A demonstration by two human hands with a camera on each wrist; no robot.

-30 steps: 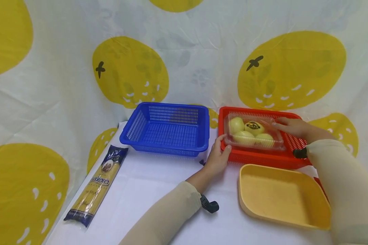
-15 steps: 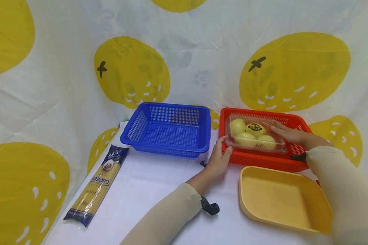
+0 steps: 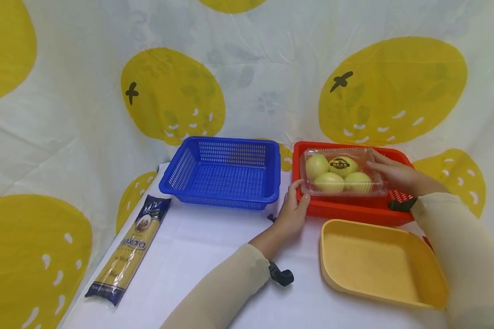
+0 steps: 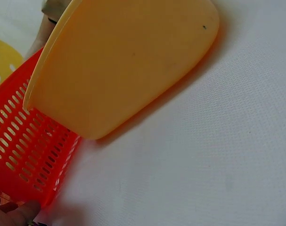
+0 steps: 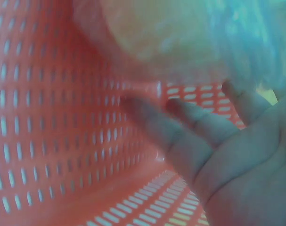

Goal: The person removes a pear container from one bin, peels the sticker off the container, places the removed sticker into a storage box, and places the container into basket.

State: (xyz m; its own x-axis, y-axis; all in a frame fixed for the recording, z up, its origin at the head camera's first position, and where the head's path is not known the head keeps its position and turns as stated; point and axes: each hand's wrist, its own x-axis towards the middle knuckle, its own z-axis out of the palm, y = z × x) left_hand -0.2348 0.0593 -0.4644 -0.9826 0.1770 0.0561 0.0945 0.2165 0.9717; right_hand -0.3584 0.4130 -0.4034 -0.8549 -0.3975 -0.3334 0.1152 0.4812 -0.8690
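A clear plastic box of several pale yellow-green fruits sits over the red basket, its right end raised. My right hand holds that end. From the right wrist view, the fingers of this hand spread under the see-through box, inside the slotted red walls. My left hand grips the basket's front left corner, with fingertips over the rim, close to the box's left end. In the left wrist view its thumb shows at that corner, while most of the hand is out of frame.
A yellow-orange tray stands just in front of the red basket, under the right forearm. Left of it is a blue basket. A pack of spaghetti lies at the table's left edge. A fruit-print curtain hangs behind.
The plastic box has tilted up and its right end has risen within the right hand. The left hand stays at the red basket's corner.
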